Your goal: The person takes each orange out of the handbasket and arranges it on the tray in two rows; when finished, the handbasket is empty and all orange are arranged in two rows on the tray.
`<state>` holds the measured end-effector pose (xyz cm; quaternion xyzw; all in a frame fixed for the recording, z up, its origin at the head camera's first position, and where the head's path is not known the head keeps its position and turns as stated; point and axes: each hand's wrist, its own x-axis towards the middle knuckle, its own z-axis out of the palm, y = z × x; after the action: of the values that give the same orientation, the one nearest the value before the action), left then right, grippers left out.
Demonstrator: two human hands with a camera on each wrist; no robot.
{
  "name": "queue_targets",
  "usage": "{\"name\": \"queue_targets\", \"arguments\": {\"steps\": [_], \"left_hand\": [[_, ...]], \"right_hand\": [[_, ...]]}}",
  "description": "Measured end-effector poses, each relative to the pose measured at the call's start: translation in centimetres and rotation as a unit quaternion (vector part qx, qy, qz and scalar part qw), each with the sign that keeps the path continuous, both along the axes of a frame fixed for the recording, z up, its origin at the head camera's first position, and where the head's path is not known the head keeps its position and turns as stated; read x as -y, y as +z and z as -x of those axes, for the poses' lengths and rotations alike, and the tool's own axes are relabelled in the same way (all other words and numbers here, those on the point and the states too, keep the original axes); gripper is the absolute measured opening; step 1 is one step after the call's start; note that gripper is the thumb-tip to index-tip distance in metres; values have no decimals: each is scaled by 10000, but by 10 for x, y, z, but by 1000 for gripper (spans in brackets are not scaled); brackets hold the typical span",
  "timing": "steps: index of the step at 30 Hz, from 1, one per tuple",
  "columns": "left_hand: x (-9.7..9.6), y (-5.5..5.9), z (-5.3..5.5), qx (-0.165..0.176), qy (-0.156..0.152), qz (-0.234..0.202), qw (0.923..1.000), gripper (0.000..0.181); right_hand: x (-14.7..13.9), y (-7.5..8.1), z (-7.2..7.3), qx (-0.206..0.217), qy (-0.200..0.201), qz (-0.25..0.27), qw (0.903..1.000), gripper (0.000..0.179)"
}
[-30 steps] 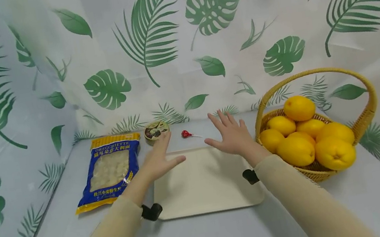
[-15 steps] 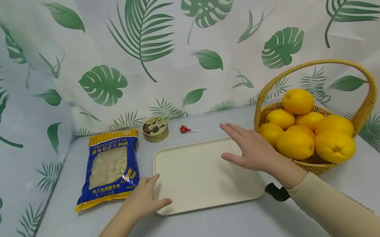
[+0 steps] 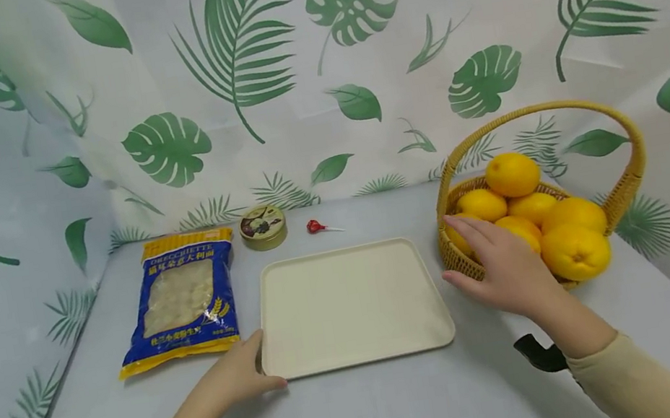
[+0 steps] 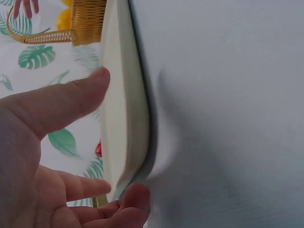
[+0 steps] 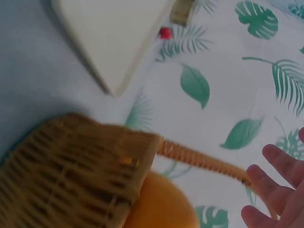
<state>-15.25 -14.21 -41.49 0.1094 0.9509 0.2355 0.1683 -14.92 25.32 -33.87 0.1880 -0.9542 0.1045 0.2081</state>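
Note:
A cream rectangular tray (image 3: 351,309) lies on the table in the head view. My left hand (image 3: 233,378) is at its front left corner, thumb by the front edge and fingers along the left side. In the left wrist view, the thumb (image 4: 76,97) overlaps the tray rim (image 4: 135,109) and the fingertips are right at the corner. My right hand (image 3: 506,273), fingers spread and holding nothing, is over the left side of a wicker basket (image 3: 462,262). Large yellow, lemon-like fruits (image 3: 575,251) fill the basket, some partly hidden by that hand.
Left of the tray lies a blue and yellow bag of orecchiette pasta (image 3: 181,299). Behind the tray are a round gold tin (image 3: 263,228) and a red lollipop (image 3: 315,227). The basket's tall handle (image 3: 533,110) arches up at the right. A leaf-print curtain (image 3: 289,128) stands behind.
My left hand has drawn back from above the tray to its front left corner. My right hand has moved right, from over the tray to the basket. The objects stay in place.

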Motion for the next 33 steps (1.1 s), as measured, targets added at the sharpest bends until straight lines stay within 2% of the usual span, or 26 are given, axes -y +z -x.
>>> {"name": "queue_targets", "arguments": {"steps": [6,11,14,20,28,33], "left_hand": [[3,-7,-3,-181,110,-272,9994,86],[4,-12,-4,-223,225,-430,9986,79],[3,-13,-5,-255,280,-523,9979,76],[3,-16,-4,-215,389,-748,9962,76],[2,-18,-2,-148,423,-863,9953,78],[2,-19,-1,-130,459,-964,9942,78]], "right_hand": [[-26,6,-17,-457,-370,98,9982,74],[-57,6,-29,-317,-1049,90,9939,75],[-75,2,-33,-257,-1308,127,9910,75],[-92,-4,-33,-294,-1338,196,9904,74],[-106,-7,-35,256,-1642,270,9857,80],[-122,-13,-35,597,-1310,713,9870,85]]}}
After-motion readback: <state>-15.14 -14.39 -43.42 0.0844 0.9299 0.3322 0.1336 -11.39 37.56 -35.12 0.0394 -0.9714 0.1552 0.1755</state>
